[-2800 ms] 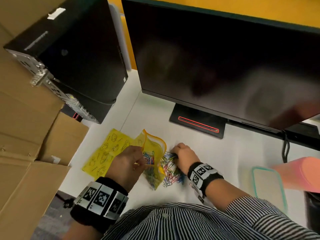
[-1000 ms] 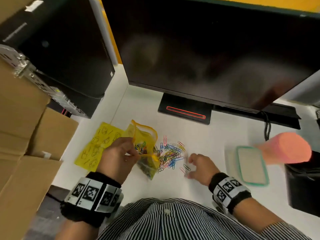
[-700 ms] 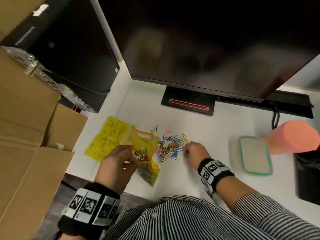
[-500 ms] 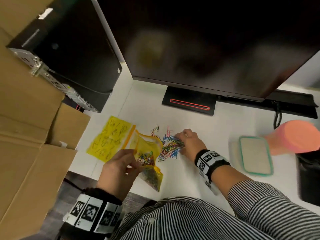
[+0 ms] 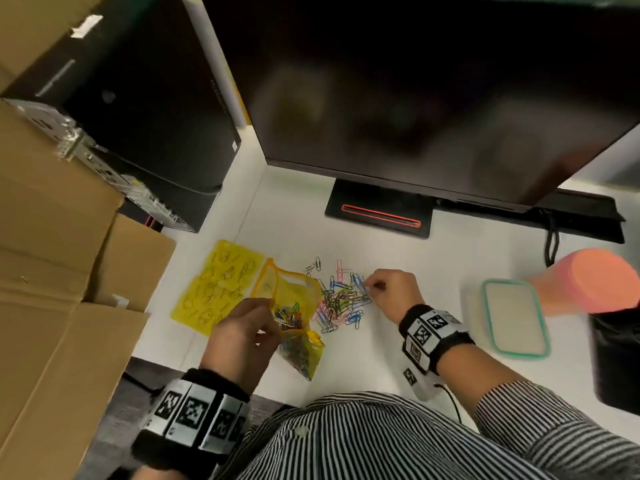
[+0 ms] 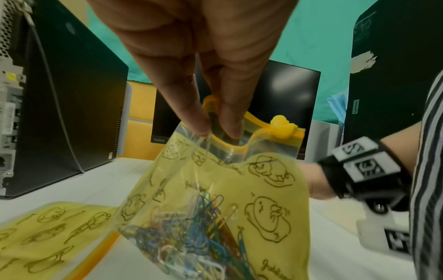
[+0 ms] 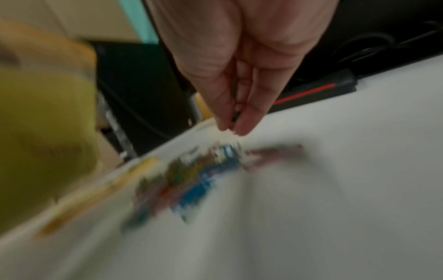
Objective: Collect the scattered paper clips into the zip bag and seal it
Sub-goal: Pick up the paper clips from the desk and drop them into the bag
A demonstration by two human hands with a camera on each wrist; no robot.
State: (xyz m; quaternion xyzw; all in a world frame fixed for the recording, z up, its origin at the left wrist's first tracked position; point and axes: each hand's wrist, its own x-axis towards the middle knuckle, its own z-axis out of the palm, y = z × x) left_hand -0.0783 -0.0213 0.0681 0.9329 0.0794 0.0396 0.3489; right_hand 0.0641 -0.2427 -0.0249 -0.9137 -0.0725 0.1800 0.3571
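Paper clips (image 5: 341,299) of mixed colours lie in a loose heap on the white desk (image 5: 398,337), midway along its width and closer to the near edge than to the far one. We hold the zip bag (image 5: 294,317) with our left hand (image 5: 242,336), just left of the heap and close to the near edge; in the left wrist view the thumb and fingertips (image 6: 230,121) pinch the orange zip rim, keeping the mouth open, and a yellow duck-shaped slider (image 6: 282,127) sits at the rim's right end. A portion of clips already rests in the bottom of the bag. Our right hand (image 5: 394,292) is at the right side of the heap, fingers drawn together toward the thumb; the right wrist view is blurred, so we cannot tell whether the fingers have hold of a clip. A second yellow bag (image 5: 218,289) lies flat on the desk beside the held one, toward the left edge. A monitor (image 5: 415,91) stands along the far edge on a black base (image 5: 379,213) with a red line. Toward the right edge sit a teal-rimmed lid (image 5: 516,320) and a pink cup (image 5: 588,280). Cardboard boxes (image 5: 52,271) stand beyond the left edge.
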